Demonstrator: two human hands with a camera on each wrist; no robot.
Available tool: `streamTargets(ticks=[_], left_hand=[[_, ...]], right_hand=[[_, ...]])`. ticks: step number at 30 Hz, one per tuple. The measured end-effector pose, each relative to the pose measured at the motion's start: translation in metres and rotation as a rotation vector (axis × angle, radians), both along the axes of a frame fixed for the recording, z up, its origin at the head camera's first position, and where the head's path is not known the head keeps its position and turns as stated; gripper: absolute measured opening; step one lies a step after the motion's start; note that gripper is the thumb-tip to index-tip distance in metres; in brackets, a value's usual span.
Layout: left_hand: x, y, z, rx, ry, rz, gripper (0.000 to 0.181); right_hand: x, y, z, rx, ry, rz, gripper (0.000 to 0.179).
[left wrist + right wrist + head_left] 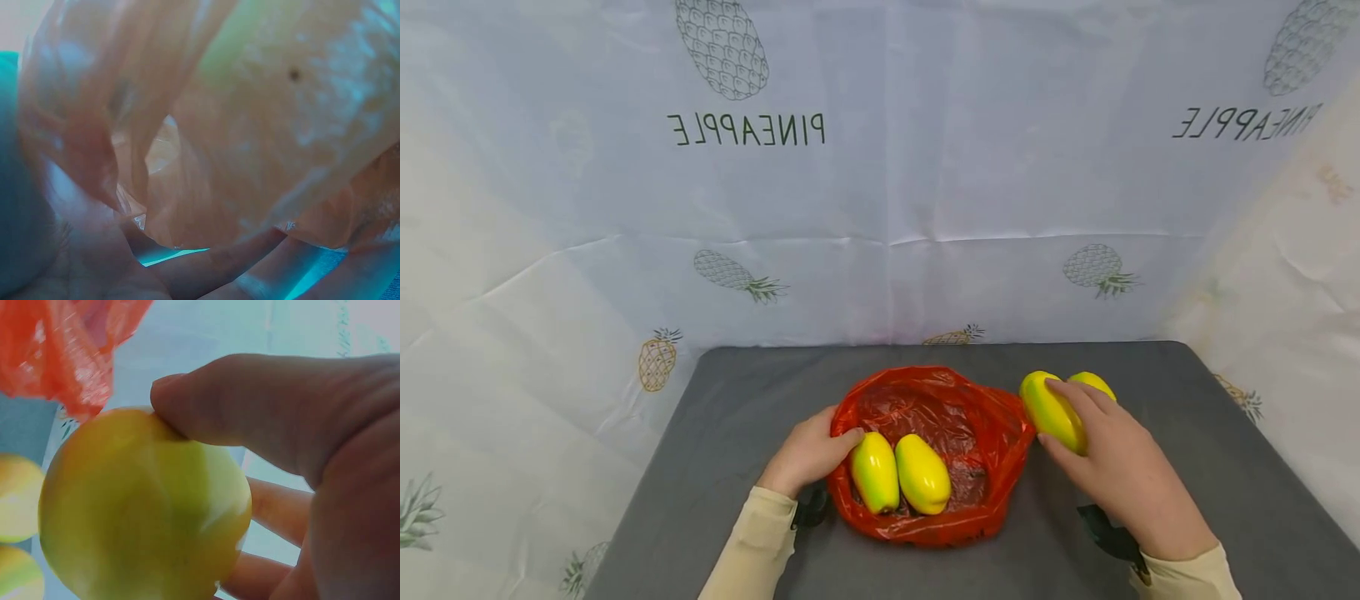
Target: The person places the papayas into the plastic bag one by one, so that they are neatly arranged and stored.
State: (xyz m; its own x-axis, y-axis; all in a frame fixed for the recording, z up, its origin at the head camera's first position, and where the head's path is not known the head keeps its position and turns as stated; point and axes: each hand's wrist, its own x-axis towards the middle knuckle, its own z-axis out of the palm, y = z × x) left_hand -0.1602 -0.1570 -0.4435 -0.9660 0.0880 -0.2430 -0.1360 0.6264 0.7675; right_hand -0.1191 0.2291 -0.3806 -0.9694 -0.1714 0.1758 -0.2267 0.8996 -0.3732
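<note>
My right hand (1123, 458) grips a yellow-green oblong fruit (1054, 410) beside the right edge of an open red plastic bag (1007, 467). In the right wrist view, thumb and fingers curl round this fruit (144, 506). The bag's rim is held by my left hand (812, 454), thumb inside and the other fingers outside. Two similar fruits, one on the left (874, 473) and one on the right (923, 475), lie side by side in the bag. Thin bag plastic (250, 137) covers most of the left wrist view, above the fingers.
Behind the right hand, another yellow fruit (1094, 383) is partly hidden. Two fruits, an upper one (17, 497) and a lower one (19, 575), show at the right wrist view's left edge. The dark grey table (760, 383) meets a pineapple-print cloth (887, 183) at the back.
</note>
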Motion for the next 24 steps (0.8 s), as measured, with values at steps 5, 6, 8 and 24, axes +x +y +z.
streamTargets(ticks=[5, 6, 8, 24], left_hand=[[0.0, 0.0, 0.0, -0.001, 0.0, 0.0, 0.063], [0.0, 0.0, -0.001, -0.001, -0.001, -0.001, 0.063], [0.0, -0.001, -0.001, -0.001, -0.003, -0.001, 0.064], [0.0, -0.001, 0.0, 0.026, -0.013, -0.002, 0.062]], right_hand=[[0.001, -0.012, 0.007, -0.01, 0.019, 0.025, 0.074], [0.001, -0.015, 0.008, -0.012, 0.021, 0.029, 0.074], [0.002, -0.019, 0.01, -0.016, 0.028, 0.036, 0.073], [0.002, -0.053, 0.001, -0.034, 0.014, 0.127, 0.073]])
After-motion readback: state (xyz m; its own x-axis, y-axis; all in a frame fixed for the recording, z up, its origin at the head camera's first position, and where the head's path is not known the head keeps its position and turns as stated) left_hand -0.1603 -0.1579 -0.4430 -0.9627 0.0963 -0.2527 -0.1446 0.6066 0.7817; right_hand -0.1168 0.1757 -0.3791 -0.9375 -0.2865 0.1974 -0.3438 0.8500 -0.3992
